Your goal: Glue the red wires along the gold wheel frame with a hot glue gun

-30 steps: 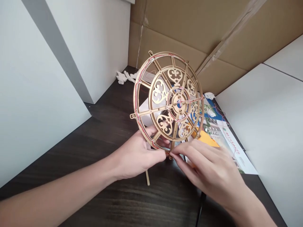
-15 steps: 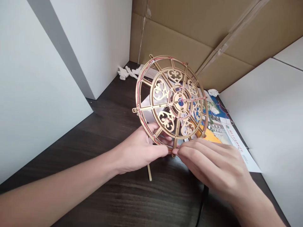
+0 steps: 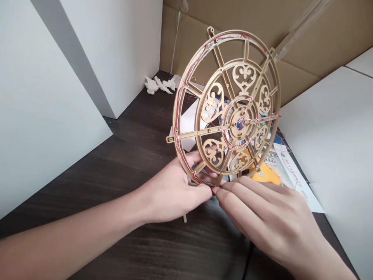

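A round gold-coloured openwork frame [image 3: 225, 72], with spokes and scroll ornaments, stands tilted up above the table in both hands. Red and pale wires [image 3: 176, 116] run in the groove along its rim and around its central ring. My left hand [image 3: 180, 190] is closed on the lower left rim, thumb in front and fingers behind. At the bottom of the rim my right hand [image 3: 262, 210] has its fingertips pressed together beside the left thumb; the exact spot they grip is hidden. Behind my left hand a thin gold stick [image 3: 184, 218] pokes out.
Crumpled white tissues [image 3: 159, 84] lie at the back left of the dark table [image 3: 131, 144]. Behind the frame are white paper [image 3: 190, 120], a printed sheet [image 3: 297, 175] and a yellow object [image 3: 266, 174]. A black cable [image 3: 248, 258] runs below my right hand. White panels and cardboard [image 3: 221, 23] enclose the space.
The frame has tilted more upright and come nearer, its top edge now higher and further right. Both hands stay at its lower rim with little movement.
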{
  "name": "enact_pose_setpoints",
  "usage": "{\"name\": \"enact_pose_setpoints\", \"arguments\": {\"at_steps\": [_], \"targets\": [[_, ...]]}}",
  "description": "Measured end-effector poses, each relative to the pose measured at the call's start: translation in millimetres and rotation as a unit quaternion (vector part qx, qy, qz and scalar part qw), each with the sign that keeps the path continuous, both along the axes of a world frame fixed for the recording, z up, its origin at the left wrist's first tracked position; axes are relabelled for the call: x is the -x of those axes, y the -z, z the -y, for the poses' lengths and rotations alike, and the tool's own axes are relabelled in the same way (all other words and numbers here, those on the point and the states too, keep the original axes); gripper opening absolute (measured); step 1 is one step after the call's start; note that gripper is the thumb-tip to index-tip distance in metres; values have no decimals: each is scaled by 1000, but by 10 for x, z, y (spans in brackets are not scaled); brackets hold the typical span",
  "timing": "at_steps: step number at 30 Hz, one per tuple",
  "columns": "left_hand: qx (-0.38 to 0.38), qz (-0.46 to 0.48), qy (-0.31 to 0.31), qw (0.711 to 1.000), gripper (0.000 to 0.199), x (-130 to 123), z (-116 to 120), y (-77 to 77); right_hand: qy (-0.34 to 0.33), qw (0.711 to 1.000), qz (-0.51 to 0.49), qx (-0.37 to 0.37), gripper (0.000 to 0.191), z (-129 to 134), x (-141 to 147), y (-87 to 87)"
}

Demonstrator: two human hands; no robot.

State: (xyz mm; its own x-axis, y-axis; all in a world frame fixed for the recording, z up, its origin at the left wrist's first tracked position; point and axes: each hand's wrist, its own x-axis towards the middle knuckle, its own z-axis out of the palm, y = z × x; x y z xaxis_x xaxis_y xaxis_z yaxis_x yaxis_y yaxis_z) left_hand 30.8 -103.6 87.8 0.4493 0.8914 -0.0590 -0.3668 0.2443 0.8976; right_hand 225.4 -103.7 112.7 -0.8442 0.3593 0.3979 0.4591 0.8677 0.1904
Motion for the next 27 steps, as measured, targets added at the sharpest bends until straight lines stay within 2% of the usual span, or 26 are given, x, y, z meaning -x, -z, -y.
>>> {"name": "enact_pose_setpoints", "arguments": {"at_steps": [6,14,18,22,27], "targets": [[31,-2,-17,999,27,9,-29,-16,-34,999,-15,-1,3,-65,-53,59],[47,28,6,999,26,52,-51,26,1,995,-69,73,16,-125,-101,130],[92,33,5,995,22,57,-45,20,11,997,-56,57,23,-124,-77,135],[128,37,-8,991,26,41,-35,9,12,997,-62,38,16,-121,-30,171],[120,36,-22,992,25,26,-29,13,5,996,-88,29,11,-118,20,211]]}}
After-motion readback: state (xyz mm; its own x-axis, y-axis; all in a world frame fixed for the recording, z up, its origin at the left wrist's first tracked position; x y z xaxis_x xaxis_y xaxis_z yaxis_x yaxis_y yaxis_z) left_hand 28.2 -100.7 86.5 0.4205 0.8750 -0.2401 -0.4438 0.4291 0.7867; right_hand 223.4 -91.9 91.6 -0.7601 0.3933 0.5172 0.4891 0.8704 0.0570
